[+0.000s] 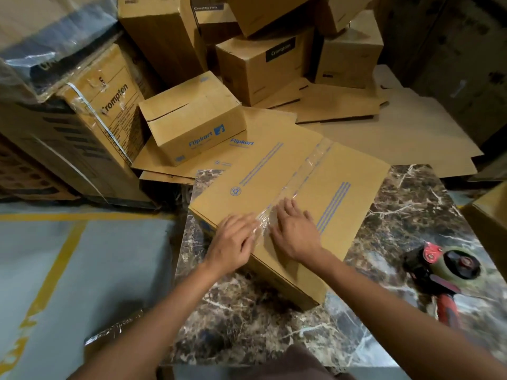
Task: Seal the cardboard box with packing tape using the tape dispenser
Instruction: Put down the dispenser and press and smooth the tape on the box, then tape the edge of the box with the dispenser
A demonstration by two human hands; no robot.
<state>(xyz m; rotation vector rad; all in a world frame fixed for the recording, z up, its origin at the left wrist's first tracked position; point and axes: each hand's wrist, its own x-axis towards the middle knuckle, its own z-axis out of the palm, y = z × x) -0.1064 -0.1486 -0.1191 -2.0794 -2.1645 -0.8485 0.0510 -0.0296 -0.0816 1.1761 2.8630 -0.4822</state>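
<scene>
Stacked cartons surround the marble tabletop [274,325], where the cardboard box [343,187] lies with both hands, left hand [233,242] and right hand [293,231], flat and open, pressing tape [263,223] over the near edge, tape dispenser [450,272] parked aside, apparently finished with.

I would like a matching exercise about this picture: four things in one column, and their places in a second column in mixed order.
Things:
1. tape dispenser
2. left hand
3. right hand
4. small Flipkart box

Places:
A. on flat cardboard sheets behind the table
B. on the marble table, right of the big box
C. on the box top, right of the clear tape
D. at the box's near edge, left of the tape

Pairs: 1-B, 2-D, 3-C, 4-A
</scene>
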